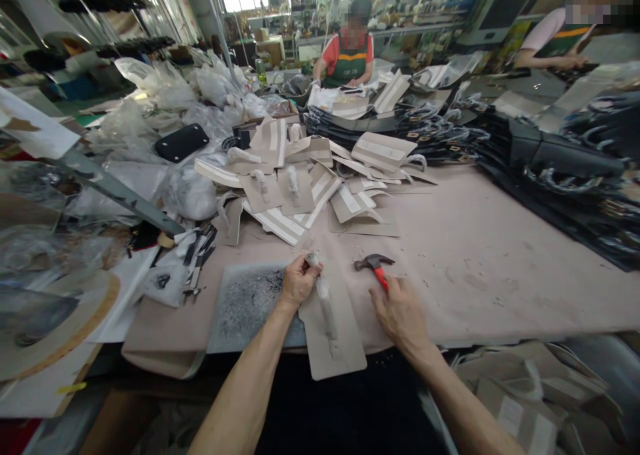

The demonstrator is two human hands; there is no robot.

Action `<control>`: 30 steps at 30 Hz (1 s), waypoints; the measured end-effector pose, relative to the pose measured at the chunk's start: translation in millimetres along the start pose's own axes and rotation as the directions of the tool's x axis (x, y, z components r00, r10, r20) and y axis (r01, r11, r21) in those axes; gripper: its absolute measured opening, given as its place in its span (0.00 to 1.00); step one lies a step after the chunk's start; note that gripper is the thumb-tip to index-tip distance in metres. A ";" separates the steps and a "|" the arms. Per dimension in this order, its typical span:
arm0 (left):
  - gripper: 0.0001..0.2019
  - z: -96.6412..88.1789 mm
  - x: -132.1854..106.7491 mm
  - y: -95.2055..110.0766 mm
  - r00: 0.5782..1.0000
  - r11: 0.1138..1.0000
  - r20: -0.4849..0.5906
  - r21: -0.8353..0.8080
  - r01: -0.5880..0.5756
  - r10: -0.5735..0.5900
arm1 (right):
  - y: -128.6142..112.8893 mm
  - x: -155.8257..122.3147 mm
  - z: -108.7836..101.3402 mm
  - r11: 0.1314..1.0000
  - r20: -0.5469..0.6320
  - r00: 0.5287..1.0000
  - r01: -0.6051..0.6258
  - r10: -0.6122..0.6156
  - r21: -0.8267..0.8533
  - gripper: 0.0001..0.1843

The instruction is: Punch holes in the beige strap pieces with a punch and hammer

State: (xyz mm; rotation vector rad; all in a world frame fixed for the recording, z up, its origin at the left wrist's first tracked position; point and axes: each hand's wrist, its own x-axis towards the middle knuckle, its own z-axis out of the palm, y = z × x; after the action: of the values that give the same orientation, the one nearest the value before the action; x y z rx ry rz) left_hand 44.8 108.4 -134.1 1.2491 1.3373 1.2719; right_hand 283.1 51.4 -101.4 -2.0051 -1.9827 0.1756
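Observation:
My left hand is closed, pinching the upper end of a plastic-wrapped handle fixed on a beige panel. The panel's lower part hangs past the table's front edge, and its left side overlaps a grey, black-speckled slab. To the right, a claw hammer with a dark head and red grip is in my right hand, whose fingers close around the end of the grip. The hammer head is low over the table, beside the panel; I cannot tell whether it touches the surface.
Beige panels with wrapped handles are heaped ahead. Stacked black bag pieces stand on the right. Small tools lie left, below a slanting metal bar. More panels sit low right. A co-worker sits opposite.

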 end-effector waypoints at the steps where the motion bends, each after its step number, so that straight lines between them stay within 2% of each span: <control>1: 0.09 0.1 0.0 -0.1 1.000 1.000 0.003 0.002 -0.002 0.002 | 14.2 -0.2 0.6 0.996 0.027 1.000 -0.012 0.014 -0.084 0.21; 4: 0.08 0.7 -0.6 2.4 1.000 1.000 0.004 0.026 -0.012 0.012 | 42.6 -4.6 3.3 0.980 0.153 0.986 -0.029 0.059 -0.196 0.18; 7: 0.08 1.8 -2.1 6.3 1.000 0.998 -0.008 0.059 -0.018 0.019 | 50.2 -8.1 4.2 0.984 0.248 0.963 -0.062 0.102 -0.165 0.14; 11: 0.09 3.9 -3.1 7.1 0.999 0.998 -0.033 0.067 -0.018 0.020 | 45.4 -2.0 -0.7 0.987 0.345 0.926 -0.158 0.155 -0.017 0.10; 13: 0.10 5.2 -3.3 5.7 0.999 0.998 -0.041 0.066 -0.018 0.021 | 40.5 1.9 -3.9 0.949 0.433 0.880 -0.283 0.198 0.142 0.07; 14: 0.10 5.7 -3.5 4.9 0.999 0.997 -0.043 0.071 -0.022 0.025 | 37.1 2.9 -5.2 0.885 0.497 0.840 -0.384 0.217 0.263 0.06; 15: 0.10 6.2 -3.9 4.3 0.998 0.996 -0.045 0.082 -0.028 0.031 | 32.8 3.2 -6.4 0.763 0.584 0.780 -0.514 0.225 0.392 0.07; 16: 0.10 6.6 -4.6 3.9 0.998 0.994 -0.051 0.100 -0.037 0.042 | 27.8 2.8 -7.7 0.589 0.673 0.709 -0.641 0.211 0.491 0.08; 18: 0.10 7.0 -6.4 4.1 0.996 0.986 -0.061 0.157 -0.060 0.070 | 15.4 1.2 -11.9 0.240 0.796 0.591 -0.798 0.134 0.552 0.07; 19: 0.09 7.1 -7.6 4.7 0.994 0.979 -0.063 0.190 -0.073 0.086 | 8.4 0.4 -15.3 0.137 0.825 0.556 -0.829 0.104 0.542 0.07; 20: 0.09 7.0 -8.8 5.7 0.993 0.971 -0.061 0.223 -0.087 0.103 | 1.2 0.0 -19.9 0.104 0.827 0.554 -0.832 0.097 0.545 0.08; 21: 0.09 7.0 -10.1 7.0 0.991 0.961 -0.054 0.255 -0.103 0.121 | -5.8 0.1 -25.5 0.133 0.803 0.586 -0.809 0.103 0.573 0.09; 23: 0.08 7.2 -12.3 9.8 0.988 0.942 -0.034 0.308 -0.136 0.154 | -18.7 1.9 -38.3 0.304 0.670 0.735 -0.665 0.103 0.682 0.15; 25: 0.07 7.6 -13.8 12.3 0.983 0.928 -0.019 0.335 -0.164 0.181 | -28.5 5.6 -50.7 0.587 0.418 0.908 -0.355 0.031 0.727 0.18; 26: 0.06 7.8 -14.3 13.0 0.982 0.923 -0.016 0.345 -0.173 0.190 | -32.1 8.1 -56.0 0.725 0.294 0.955 -0.180 -0.032 0.664 0.19; 27: 0.06 8.0 -14.7 13.4 0.981 0.918 -0.016 0.355 -0.177 0.195 | -34.7 11.0 -61.0 0.833 0.206 0.972 -0.024 -0.109 0.552 0.18; 28: 0.06 8.1 -14.9 13.4 0.981 0.914 -0.018 0.367 -0.175 0.195 | -36.7 14.3 -66.0 0.904 0.165 0.969 0.099 -0.183 0.415 0.17; 30: 0.05 8.1 -15.1 12.6 0.982 0.906 -0.018 0.389 -0.167 0.188 | -39.7 22.1 -78.5 0.949 0.202 0.935 0.256 -0.291 0.186 0.14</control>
State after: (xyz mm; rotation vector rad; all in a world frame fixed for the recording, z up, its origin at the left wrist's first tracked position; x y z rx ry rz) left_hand 55.5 93.9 -122.9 1.6507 1.5973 1.2075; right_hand 269.8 62.3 -12.3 -1.6513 -2.2853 0.4991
